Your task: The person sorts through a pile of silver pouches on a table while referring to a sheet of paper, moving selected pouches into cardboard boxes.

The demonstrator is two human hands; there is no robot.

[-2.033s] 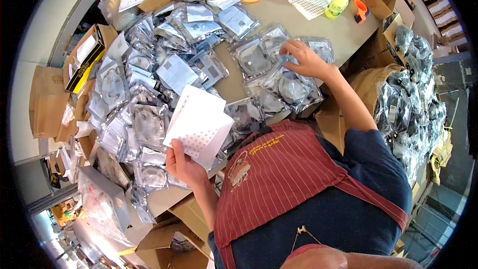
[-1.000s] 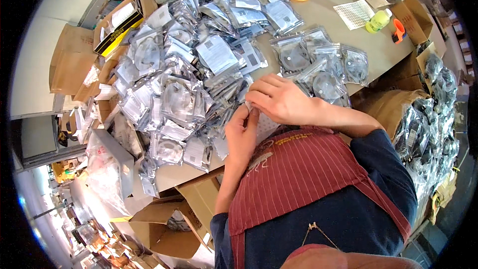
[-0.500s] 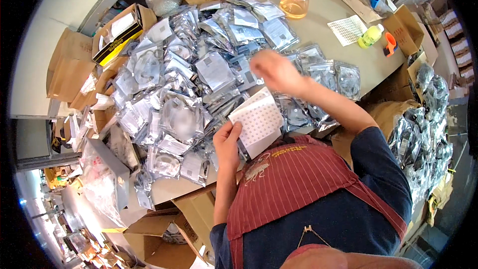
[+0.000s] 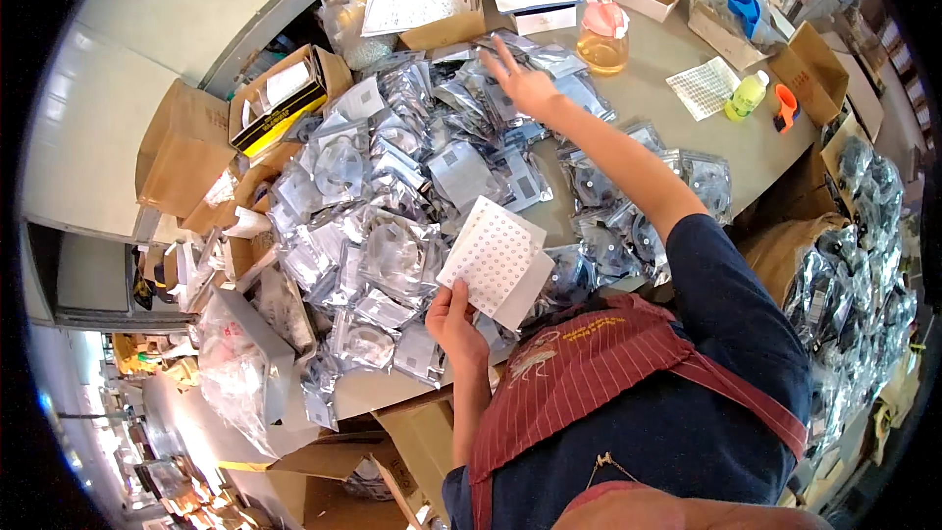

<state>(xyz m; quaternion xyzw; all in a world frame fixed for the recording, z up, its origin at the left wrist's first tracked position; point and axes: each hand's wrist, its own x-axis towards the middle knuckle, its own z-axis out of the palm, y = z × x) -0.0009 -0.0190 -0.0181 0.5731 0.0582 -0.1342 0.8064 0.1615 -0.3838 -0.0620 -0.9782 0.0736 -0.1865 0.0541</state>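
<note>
My left hand (image 4: 458, 327) grips white sheets of small round stickers (image 4: 488, 253) by their lower left corner, thumb on top. The sheets tilt up in front of my apron, over the near edge of the pile. Farther off, my right hand (image 4: 520, 83) reaches out with its fingers apart over the far part of a heap of silvery zip bags (image 4: 459, 172). It holds nothing that I can see, and whether its fingertips touch a bag I cannot tell. Many bags show pale labels, and some hold a coiled cable (image 4: 392, 253).
Right of the heap lies a smaller group of bags (image 4: 608, 245). Beyond stand a pink-lidded jug (image 4: 601, 39), a yellow-green bottle (image 4: 748, 95), an orange tape cutter (image 4: 785, 108) and another sticker sheet (image 4: 703, 88). Cardboard boxes (image 4: 186, 152) line the left; a carton of bagged parts (image 4: 844, 304) stands right.
My right hand has moved away from near the sticker sheets to the far side of the heap, and its fingers have spread. My left hand still holds the sheets. The view has shifted somewhat.
</note>
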